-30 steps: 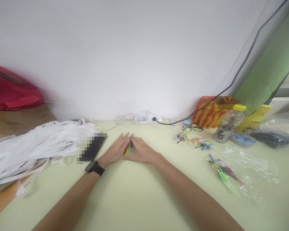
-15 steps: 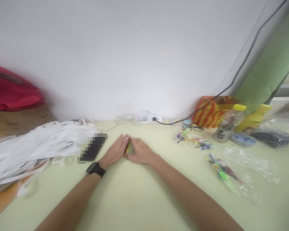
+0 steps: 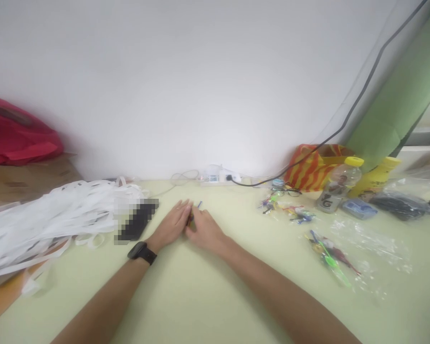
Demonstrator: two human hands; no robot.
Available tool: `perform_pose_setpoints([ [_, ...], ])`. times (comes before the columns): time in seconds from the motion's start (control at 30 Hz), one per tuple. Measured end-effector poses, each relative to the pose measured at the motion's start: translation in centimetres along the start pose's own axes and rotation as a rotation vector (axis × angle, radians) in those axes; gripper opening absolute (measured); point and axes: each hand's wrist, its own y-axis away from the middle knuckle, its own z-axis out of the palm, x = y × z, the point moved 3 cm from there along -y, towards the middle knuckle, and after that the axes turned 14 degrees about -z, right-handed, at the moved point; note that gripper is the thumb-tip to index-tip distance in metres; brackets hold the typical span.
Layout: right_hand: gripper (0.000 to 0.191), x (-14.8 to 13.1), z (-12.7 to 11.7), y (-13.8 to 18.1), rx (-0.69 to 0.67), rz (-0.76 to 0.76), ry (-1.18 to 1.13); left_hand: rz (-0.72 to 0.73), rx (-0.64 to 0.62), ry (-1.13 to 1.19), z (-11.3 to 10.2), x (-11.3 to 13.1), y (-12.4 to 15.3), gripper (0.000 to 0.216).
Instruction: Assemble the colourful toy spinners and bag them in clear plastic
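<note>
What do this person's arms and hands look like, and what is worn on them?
Both arms are bare, with no sleeves in view. The left hand and right hand are ungloved. A black smartwatch with a dark rectangular face sits on the left wrist.

Pale-yellow table (image 3: 200, 296), white strips (image 3: 53, 215), red-and-orange striped bag (image 3: 313, 167), yellow-capped bottle (image 3: 337, 188).

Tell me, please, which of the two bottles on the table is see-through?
The yellow-capped bottle, nearer the striped bag: its body is clear, while the yellow bottle to its right is opaque.
</note>
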Motion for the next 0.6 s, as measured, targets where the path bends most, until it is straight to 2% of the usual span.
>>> perform_pose_setpoints([
  [0.1, 0.045, 0.1, -0.4, 0.1, 0.008, -0.055, 0.004, -0.047, 0.012, 0.133, -0.7, 0.1, -0.1, 0.066],
  [0.23, 0.064, 1.0, -0.4, 0.3, 0.013, -0.053, 0.0, -0.13, 0.055, 0.265, -1.7, -0.2, -0.4, 0.068],
  [0.3, 0.063, 1.5, -0.1, 0.2, 0.018, -0.078, -0.014, -0.146, 0.049, 0.266, -1.6, -0.3, -0.5, 0.069],
  [0.4, 0.047, 2.3, 0.3, 0.0, 0.035, -0.125, -0.011, -0.105, 0.022, 0.152, -0.7, -0.5, -0.5, 0.069],
  [0.47, 0.042, 2.7, 0.5, -0.2, 0.045, -0.143, -0.003, -0.05, 0.032, 0.008, 0.0, -0.5, -0.5, 0.069],
  [0.6, 0.039, 2.8, 1.2, -0.5, 0.041, -0.182, 0.009, 0.072, 0.142, -0.206, 0.7, -0.6, -0.5, 0.067],
])
